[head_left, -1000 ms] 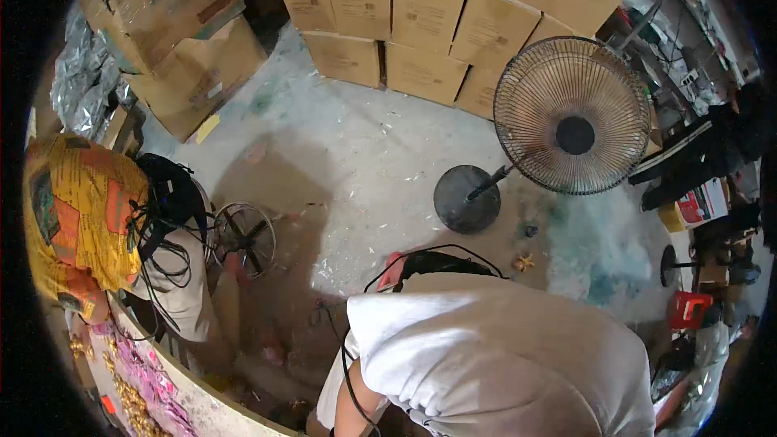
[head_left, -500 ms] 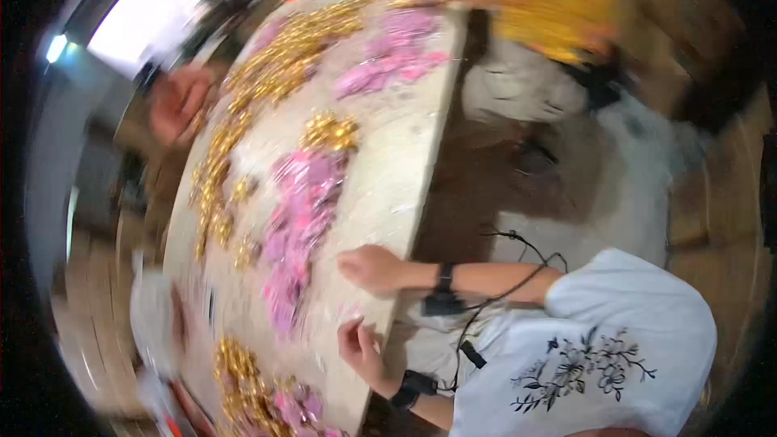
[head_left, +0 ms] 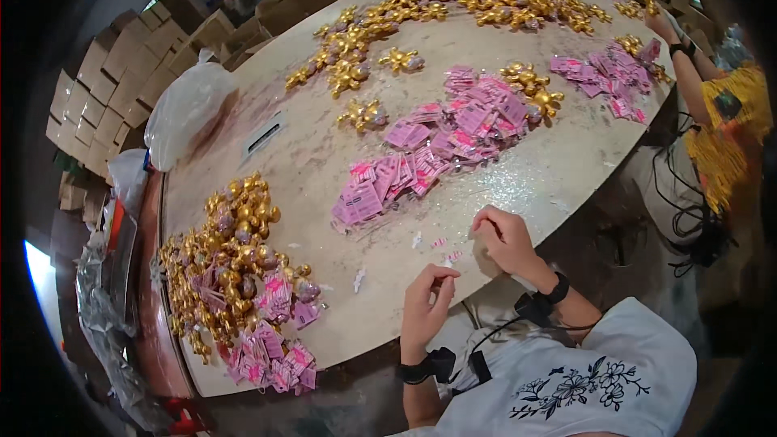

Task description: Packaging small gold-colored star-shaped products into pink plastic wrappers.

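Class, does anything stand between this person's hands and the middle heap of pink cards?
Nothing visible blocks the right hand from the pink cards; between them and the left hand, only small pink and white scraps lie on the table.

Your gold figures (head_left: 346, 74) look glossy and metallic, your pink cards (head_left: 473, 121) like smooth paper. The bench (head_left: 303, 163) you sit at has a scuffed top, glittery in places. The bag (head_left: 188, 109) is thin, crinkled, translucent plastic; the boxes (head_left: 121, 73) are matt cardboard; your shirt (head_left: 647, 348) is matt cloth.
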{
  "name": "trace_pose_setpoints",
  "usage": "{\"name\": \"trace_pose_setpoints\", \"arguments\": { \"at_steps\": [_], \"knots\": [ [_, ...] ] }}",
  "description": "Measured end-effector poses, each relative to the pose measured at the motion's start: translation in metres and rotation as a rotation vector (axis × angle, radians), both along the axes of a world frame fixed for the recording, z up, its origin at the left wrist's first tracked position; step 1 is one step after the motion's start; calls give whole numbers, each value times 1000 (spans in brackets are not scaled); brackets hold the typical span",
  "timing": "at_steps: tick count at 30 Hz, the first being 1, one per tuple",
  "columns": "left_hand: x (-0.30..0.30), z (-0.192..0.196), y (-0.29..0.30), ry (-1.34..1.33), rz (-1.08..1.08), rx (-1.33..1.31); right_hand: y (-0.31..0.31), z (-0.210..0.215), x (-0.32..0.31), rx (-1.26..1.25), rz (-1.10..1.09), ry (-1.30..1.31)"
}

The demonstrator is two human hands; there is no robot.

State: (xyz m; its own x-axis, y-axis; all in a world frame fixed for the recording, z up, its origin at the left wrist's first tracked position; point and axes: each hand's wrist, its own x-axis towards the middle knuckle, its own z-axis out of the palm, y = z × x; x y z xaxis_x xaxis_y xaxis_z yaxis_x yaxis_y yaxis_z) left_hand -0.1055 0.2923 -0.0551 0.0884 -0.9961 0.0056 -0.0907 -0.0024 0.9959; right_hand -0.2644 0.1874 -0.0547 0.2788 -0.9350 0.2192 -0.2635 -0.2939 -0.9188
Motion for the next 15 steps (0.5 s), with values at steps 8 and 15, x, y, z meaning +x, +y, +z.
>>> {"name": "trace_pose_setpoints", "arguments": {
  "at_steps": [8, 15],
  "knots": [
    [5, 0, -1, -30, 31, 4, -87, 46, 16, -732, 207, 424],
    [2, 1, -3, -61, 14, -7, -145, 28, 29, -817, 352, 927]
  ]
}}
